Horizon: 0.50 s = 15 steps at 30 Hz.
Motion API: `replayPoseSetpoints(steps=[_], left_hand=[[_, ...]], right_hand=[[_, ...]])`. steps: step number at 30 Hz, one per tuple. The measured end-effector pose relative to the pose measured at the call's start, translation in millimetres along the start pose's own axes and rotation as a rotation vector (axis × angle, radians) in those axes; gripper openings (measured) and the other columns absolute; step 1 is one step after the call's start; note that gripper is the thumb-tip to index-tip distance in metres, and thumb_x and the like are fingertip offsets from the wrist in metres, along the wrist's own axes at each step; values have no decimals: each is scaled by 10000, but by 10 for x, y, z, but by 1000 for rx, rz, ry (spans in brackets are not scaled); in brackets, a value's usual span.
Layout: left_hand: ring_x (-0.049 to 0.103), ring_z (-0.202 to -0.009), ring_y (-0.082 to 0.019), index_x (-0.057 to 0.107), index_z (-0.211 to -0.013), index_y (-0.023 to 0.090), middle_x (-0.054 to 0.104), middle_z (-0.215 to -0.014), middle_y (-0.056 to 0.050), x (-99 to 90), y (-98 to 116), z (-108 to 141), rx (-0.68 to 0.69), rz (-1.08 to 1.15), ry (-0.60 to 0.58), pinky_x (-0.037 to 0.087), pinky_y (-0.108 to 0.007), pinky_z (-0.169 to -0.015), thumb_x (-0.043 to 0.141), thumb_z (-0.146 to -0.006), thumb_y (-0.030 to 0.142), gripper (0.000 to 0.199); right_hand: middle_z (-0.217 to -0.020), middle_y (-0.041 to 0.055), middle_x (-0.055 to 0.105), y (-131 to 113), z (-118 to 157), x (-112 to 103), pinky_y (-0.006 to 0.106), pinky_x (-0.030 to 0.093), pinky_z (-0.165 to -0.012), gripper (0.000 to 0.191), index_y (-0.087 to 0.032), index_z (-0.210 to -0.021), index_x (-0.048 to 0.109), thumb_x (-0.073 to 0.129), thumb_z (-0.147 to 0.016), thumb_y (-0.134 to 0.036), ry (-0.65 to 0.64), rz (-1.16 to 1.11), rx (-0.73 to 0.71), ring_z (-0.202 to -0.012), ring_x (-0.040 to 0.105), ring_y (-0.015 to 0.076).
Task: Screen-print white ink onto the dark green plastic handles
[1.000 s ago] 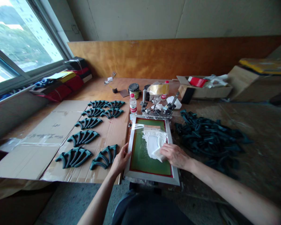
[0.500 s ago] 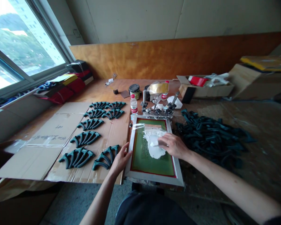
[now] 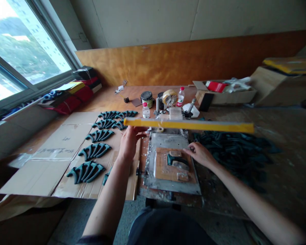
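Observation:
A screen-printing frame (image 3: 191, 125) is raised and seen almost edge-on, with yellow along its near side. My left hand (image 3: 129, 143) grips it beneath its left end. Below it, a dark green curved handle-shaped piece (image 3: 177, 159) lies in a wooden jig (image 3: 161, 168) on a metal base plate (image 3: 173, 185). My right hand (image 3: 200, 153) hovers at the right of the jig, fingers partly curled and apart, close to the piece but not clearly touching it. The face of the mesh and the squeegee are out of sight.
Several fanned rows of green pieces (image 3: 88, 172) lie on cardboard (image 3: 46, 177) at left. A heap of similar pieces (image 3: 229, 148) is at right. Behind stand a plastic bottle (image 3: 180, 97), a paint can (image 3: 146, 98), a tape roll (image 3: 169, 97) and an open carton (image 3: 226, 97).
The frame has swung up from lying flat, uncovering the jig and piece. My left hand rose with it. My right hand left the white ink area and moved to the jig's right side.

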<state>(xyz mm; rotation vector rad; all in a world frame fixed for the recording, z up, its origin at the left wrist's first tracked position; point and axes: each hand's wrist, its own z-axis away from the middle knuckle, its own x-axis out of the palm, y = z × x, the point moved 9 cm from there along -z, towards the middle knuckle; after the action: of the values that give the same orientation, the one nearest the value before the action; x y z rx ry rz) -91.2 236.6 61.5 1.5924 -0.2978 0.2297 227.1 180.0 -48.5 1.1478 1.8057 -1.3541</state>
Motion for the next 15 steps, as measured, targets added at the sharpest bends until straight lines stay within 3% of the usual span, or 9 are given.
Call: replayPoseSetpoints(steps=[3, 5, 7, 9, 10, 13, 15], left_hand=[[676, -900, -180, 526, -1269, 196, 721, -971, -87, 97, 47, -63, 37, 48, 51, 526, -275, -727, 420, -890, 625, 582], [679, -865, -171, 508, -1291, 199, 718, -1009, -94, 72, -197, 97, -16, 43, 106, 521, -268, -706, 449, -875, 629, 602], [685, -799, -188, 584, -1199, 141, 723, -971, -131, 113, -753, 441, -269, -21, 46, 512, -267, -650, 507, -824, 659, 643], [693, -805, -242, 634, -1122, 110, 721, -963, -177, 241, -1447, 1010, -669, -101, -152, 510, -291, -609, 592, -745, 684, 688], [693, -842, -255, 632, -1127, 130, 718, -989, -172, 250, -1665, 1255, -753, -95, -170, 513, -296, -614, 596, -737, 692, 685], [693, -863, -241, 631, -1022, 148, 713, -946, -125, 185, -1964, 1662, -793, 51, -63, 522, -283, -628, 602, -745, 679, 600], [701, -790, -211, 615, -941, 140, 709, -921, -108, -14, -1963, 1702, -757, 85, 52, 515, -255, -593, 641, -732, 648, 550]], right_hand=[[-863, 82, 640, -188, 289, 528, 286, 458, -723, 207, -181, -758, 603, 665, -799, -375, -232, 97, -35, -807, 608, 213], [-839, 94, 633, -259, 380, 665, 298, 443, -706, 123, -179, -778, 565, 626, -835, -269, -287, 140, 41, -798, 609, 226], [-792, 80, 625, -383, 444, 665, 292, 431, -666, 97, -179, -829, 544, 547, -894, -252, -274, 141, 116, -746, 605, 214], [-804, 71, 621, -641, 516, 603, 293, 433, -678, 108, -185, -872, 529, 497, -929, -271, -214, 96, 130, -764, 600, 208], [-833, 71, 621, -826, 554, 576, 297, 438, -705, 98, -188, -878, 526, 493, -930, -266, -188, 55, 96, -802, 598, 210], [-910, 57, 625, -1393, 682, 540, 300, 452, -771, 20, -202, -890, 550, 549, -885, -221, -250, -148, -151, -885, 595, 204], [-974, 43, 636, -1386, 732, 460, 297, 463, -801, 101, -224, -968, 581, 561, -869, -220, -322, -259, -243, -922, 603, 193]])
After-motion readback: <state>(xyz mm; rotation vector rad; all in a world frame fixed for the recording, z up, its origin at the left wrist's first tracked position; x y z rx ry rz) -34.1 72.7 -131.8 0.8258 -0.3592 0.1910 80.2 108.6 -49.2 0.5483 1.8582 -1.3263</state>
